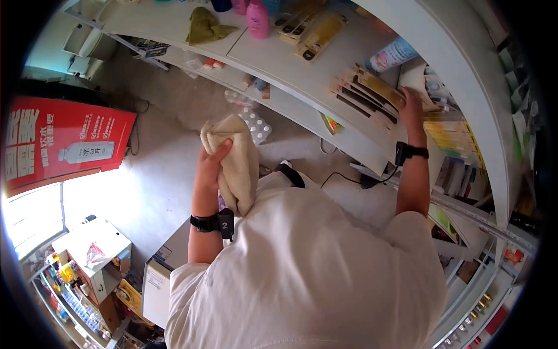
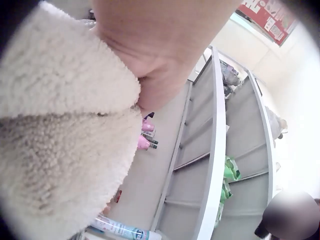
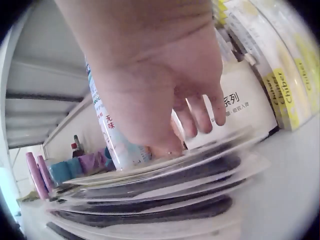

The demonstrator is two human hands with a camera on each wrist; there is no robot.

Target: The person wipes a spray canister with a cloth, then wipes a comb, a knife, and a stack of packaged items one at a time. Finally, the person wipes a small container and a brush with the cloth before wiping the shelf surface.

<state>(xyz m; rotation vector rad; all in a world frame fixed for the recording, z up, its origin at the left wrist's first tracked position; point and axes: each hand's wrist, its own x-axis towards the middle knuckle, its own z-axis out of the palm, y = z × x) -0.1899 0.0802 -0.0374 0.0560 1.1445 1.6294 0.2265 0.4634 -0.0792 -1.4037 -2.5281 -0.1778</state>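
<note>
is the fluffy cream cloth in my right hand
No, the left hand grips the cream cloth, while the right hand is at the flat packets.

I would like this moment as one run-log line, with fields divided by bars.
left hand: grips folded cream cloth | right hand: at stacked flat packets on shelf, fingers loosely bent | printed can: upright beside packets
</note>
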